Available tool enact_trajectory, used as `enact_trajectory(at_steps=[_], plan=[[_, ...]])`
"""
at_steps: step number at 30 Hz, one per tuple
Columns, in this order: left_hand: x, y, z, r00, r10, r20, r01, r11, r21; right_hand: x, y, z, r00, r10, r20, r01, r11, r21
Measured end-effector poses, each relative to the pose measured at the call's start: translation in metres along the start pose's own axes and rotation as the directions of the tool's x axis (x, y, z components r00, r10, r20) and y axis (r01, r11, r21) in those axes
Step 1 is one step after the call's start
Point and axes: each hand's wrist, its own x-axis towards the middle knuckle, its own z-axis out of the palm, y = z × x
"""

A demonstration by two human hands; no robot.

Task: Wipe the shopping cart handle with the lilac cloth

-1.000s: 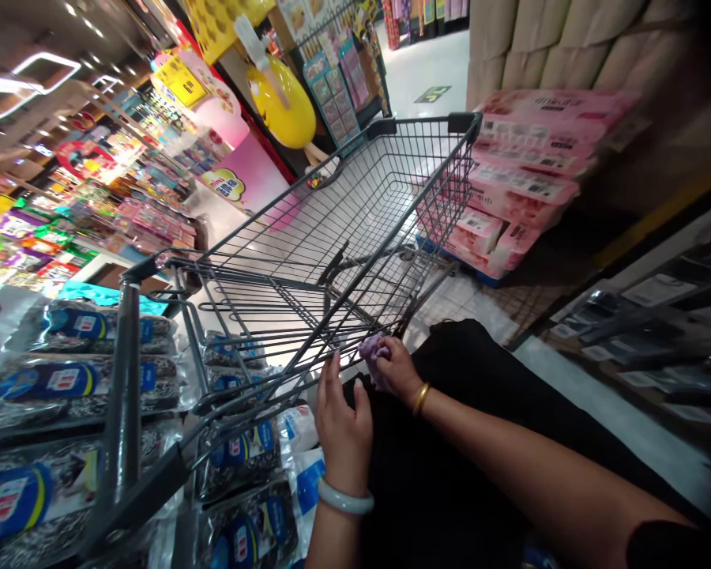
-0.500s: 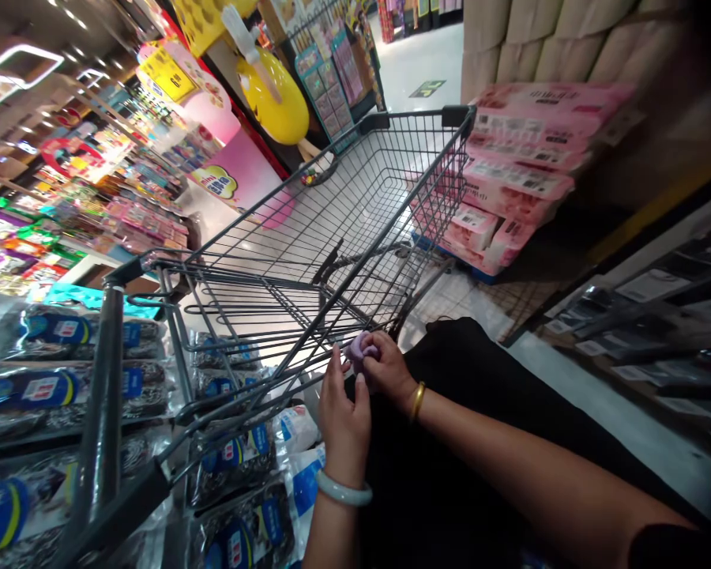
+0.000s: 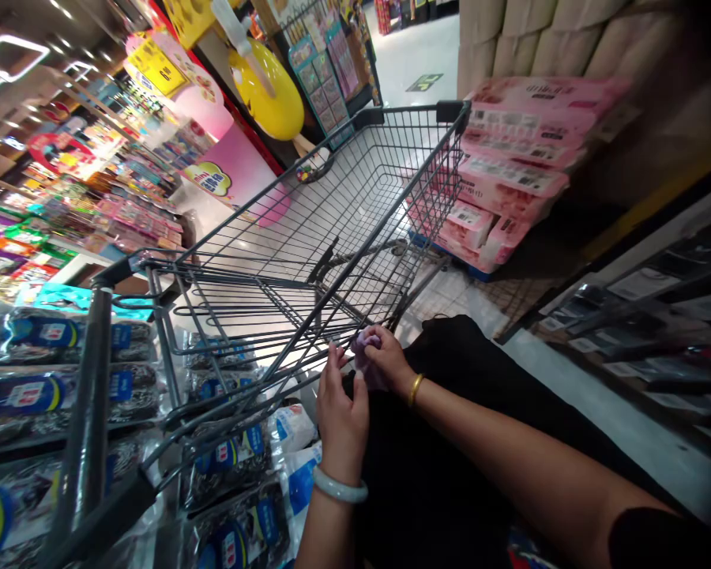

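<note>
My right hand (image 3: 391,363), with a gold bracelet at the wrist, pinches a small crumpled lilac piece (image 3: 367,352) that looks soft, like cloth or thin film. Its exact kind cannot be made out. My left hand (image 3: 340,403) wears a pale bangle and is held just left of the lilac piece, fingers stretched out and thumb up. Whether its fingertips touch the piece is unclear. Both hands are above my black clothing (image 3: 468,427), close to the near side of a grey wire shopping cart (image 3: 355,288).
Packed dark goods (image 3: 237,458) with blue labels lie left, under the cart's handle (image 3: 88,395). Pink tissue packs (image 3: 509,174) are stacked beyond the cart at right. A shelf of packaged items (image 3: 645,340) borders the right side. A pink display (image 3: 242,174) stands behind the cart.
The lilac piece has gone from a tight roll to a looser, hanging shape in my right hand. My left hand stays stretched out beside it. The view has shifted slightly.
</note>
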Motion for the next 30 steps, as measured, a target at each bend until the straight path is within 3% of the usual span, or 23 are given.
enact_trajectory(at_steps=[7, 11, 14, 18, 20, 22, 24, 26, 27, 28, 30], plan=[[0.007, 0.004, 0.008, 0.999, 0.026, -0.025, -0.026, 1.0, -0.015, 0.012, -0.002, -0.008, 0.989, 0.108, -0.104, -0.1, 0.992, 0.072], [0.01, 0.005, 0.007, 1.0, 0.005, -0.026, -0.006, 1.0, -0.014, 0.008, -0.014, 0.0, 0.993, 0.101, -0.056, -0.094, 0.989, 0.114], [0.011, 0.014, -0.002, 0.999, -0.012, -0.047, 0.011, 1.0, -0.025, 0.009, -0.021, -0.001, 0.992, 0.095, -0.087, -0.083, 0.988, 0.131], [0.012, 0.038, -0.028, 0.991, 0.048, -0.122, -0.05, 0.999, -0.013, 0.005, -0.043, 0.0, 0.986, 0.07, -0.151, -0.051, 0.991, 0.128], [0.015, 0.049, -0.044, 0.978, 0.104, -0.18, -0.1, 0.995, 0.029, -0.006, -0.065, 0.007, 0.992, -0.033, -0.124, 0.043, 0.995, 0.085], [0.023, 0.058, -0.059, 0.95, 0.194, -0.244, -0.166, 0.978, 0.129, -0.02, -0.089, 0.016, 0.96, -0.278, -0.042, 0.277, 0.961, -0.021], [0.035, 0.063, -0.069, 0.923, 0.278, -0.268, -0.208, 0.943, 0.259, -0.031, -0.105, 0.022, 0.846, -0.527, 0.083, 0.533, 0.838, -0.117], [0.049, 0.065, -0.073, 0.915, 0.305, -0.265, -0.197, 0.91, 0.366, -0.031, -0.105, 0.019, 0.74, -0.648, 0.181, 0.673, 0.716, -0.187], [0.056, 0.065, -0.073, 0.918, 0.298, -0.262, -0.177, 0.898, 0.403, -0.028, -0.1, 0.016, 0.727, -0.658, 0.194, 0.686, 0.692, -0.226], [0.061, 0.064, -0.071, 0.922, 0.29, -0.257, -0.158, 0.888, 0.432, -0.022, -0.093, 0.011, 0.746, -0.643, 0.173, 0.664, 0.698, -0.268], [0.069, 0.063, -0.066, 0.94, 0.272, -0.208, -0.139, 0.859, 0.493, -0.011, -0.081, 0.004, 0.818, -0.572, 0.063, 0.557, 0.761, -0.332]])
